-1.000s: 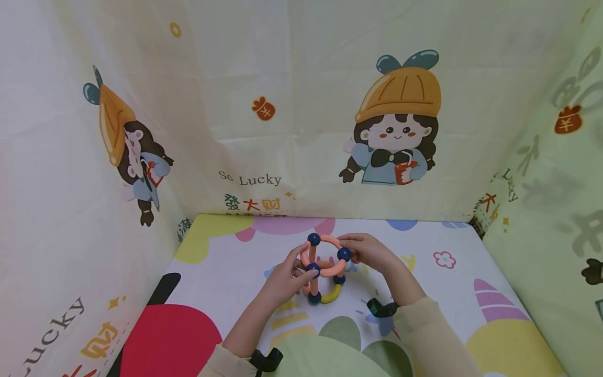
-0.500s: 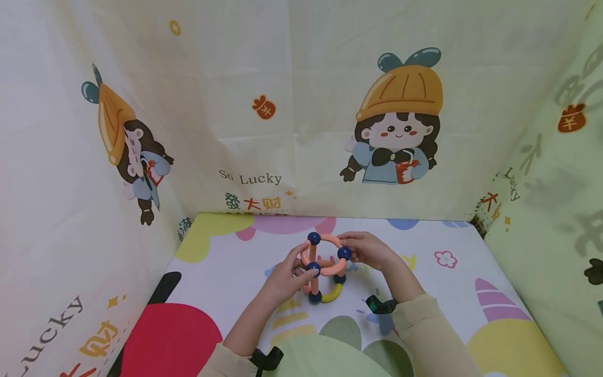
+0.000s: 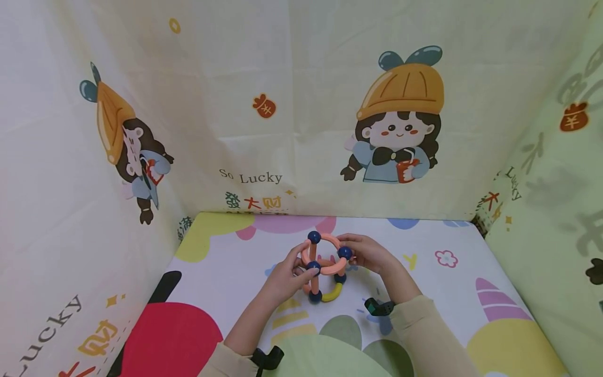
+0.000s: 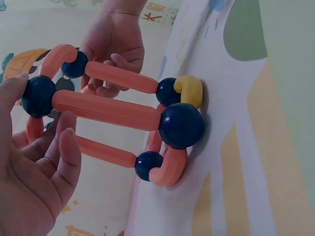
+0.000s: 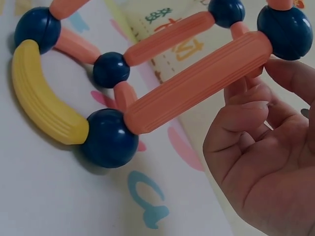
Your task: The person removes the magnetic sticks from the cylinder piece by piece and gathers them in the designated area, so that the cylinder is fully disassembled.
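A magnetic rod-and-ball frame (image 3: 333, 269) stands on the patterned mat, with upright orange rods (image 4: 106, 109) between an upper and a lower ring. Dark blue balls (image 5: 110, 138) join the pieces. In the lower ring a curved yellow rod (image 5: 45, 98) sits among orange ones. My left hand (image 3: 282, 280) holds the upper ring at its near-left ball, thumb on the ball and fingers behind. Across from it, my right hand (image 3: 372, 253) grips the upper ring beside the right ball (image 3: 345, 253), fingers bent. Part of that grip is hidden behind the ball and ring.
The colourful mat (image 3: 424, 293) spreads around the frame. Printed cloth walls (image 3: 311, 131) rise behind and at both sides. A black strip (image 3: 165, 287) shows along the mat's left edge. Each wrist wears a small black camera (image 3: 379, 307).
My right hand and forearm shift very slightly, with the fingers still at the upper ring. The left hand keeps its hold, and the frame stays in place.
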A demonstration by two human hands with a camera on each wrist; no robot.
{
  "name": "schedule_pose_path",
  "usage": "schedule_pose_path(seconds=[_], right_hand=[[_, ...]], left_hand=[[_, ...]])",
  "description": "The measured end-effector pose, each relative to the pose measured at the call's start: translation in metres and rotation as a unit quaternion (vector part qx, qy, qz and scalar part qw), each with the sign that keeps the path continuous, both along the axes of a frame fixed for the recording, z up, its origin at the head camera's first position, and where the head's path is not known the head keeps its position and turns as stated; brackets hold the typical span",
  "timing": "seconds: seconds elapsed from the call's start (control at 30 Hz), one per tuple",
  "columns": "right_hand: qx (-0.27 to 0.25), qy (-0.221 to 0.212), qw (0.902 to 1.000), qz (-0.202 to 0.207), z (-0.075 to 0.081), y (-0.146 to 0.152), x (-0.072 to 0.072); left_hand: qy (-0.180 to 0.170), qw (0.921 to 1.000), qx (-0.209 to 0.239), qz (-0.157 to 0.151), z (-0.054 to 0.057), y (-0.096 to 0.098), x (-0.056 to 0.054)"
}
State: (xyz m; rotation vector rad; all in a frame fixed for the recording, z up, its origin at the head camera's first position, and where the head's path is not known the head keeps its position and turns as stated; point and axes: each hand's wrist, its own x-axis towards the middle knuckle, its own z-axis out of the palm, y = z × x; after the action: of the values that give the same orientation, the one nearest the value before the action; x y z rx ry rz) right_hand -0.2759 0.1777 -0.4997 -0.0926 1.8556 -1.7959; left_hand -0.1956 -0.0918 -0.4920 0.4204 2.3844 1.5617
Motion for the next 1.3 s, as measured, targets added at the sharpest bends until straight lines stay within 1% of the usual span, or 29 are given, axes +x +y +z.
schedule_pose_path(seconds=[0.2,0.33,0.5,0.6,0.73,0.83,0.97,1.07,1.1,1.17,1.23,1.3], right_hand=[[-0.004,0.03,0.9995,-0.001,-0.012,-0.002,0.0],[-0.005,0.033,0.9994,-0.006,-0.019,-0.004,0.0],[0.001,0.033,0.9992,-0.023,-0.028,-0.007,-0.002],[-0.004,0.038,0.9986,-0.036,-0.031,-0.01,-0.001],[-0.002,0.042,0.9981,-0.045,-0.033,-0.011,0.0],[0.01,0.042,0.9979,-0.047,-0.036,-0.009,-0.002],[0.02,0.039,0.9972,-0.06,-0.039,-0.003,-0.001],[0.026,0.032,0.9966,-0.072,-0.041,0.003,0.002],[0.034,0.033,0.9965,-0.069,-0.042,0.005,0.003],[0.067,0.048,0.9953,-0.051,-0.045,0.01,0.005],[0.11,0.07,0.9913,-0.021,-0.048,0.015,0.009],[0.145,0.09,0.9853,0.009,-0.05,0.019,0.013]], left_hand=[[0.003,1.0,0.003,-0.002,0.0,0.0,0.0],[0.001,1.0,0.002,0.0,0.001,0.001,0.001],[0.016,0.9998,-0.012,0.006,0.003,0.002,0.003],[0.024,0.9994,-0.021,0.01,0.003,0.002,0.004],[0.028,0.9993,-0.022,0.01,0.001,0.001,0.004],[0.026,0.9994,-0.02,0.009,-0.001,0.001,0.004],[0.019,0.9998,-0.006,0.006,-0.005,-0.001,0.004],[0.013,0.9998,0.01,0.013,-0.009,-0.004,0.004],[0.009,0.9997,0.014,0.017,-0.011,-0.006,0.004],[0.0,0.9994,0.018,0.029,-0.016,-0.009,0.004],[-0.012,0.9992,0.014,0.036,-0.021,-0.012,0.004],[-0.02,0.9992,0.001,0.036,-0.028,-0.015,0.004]])
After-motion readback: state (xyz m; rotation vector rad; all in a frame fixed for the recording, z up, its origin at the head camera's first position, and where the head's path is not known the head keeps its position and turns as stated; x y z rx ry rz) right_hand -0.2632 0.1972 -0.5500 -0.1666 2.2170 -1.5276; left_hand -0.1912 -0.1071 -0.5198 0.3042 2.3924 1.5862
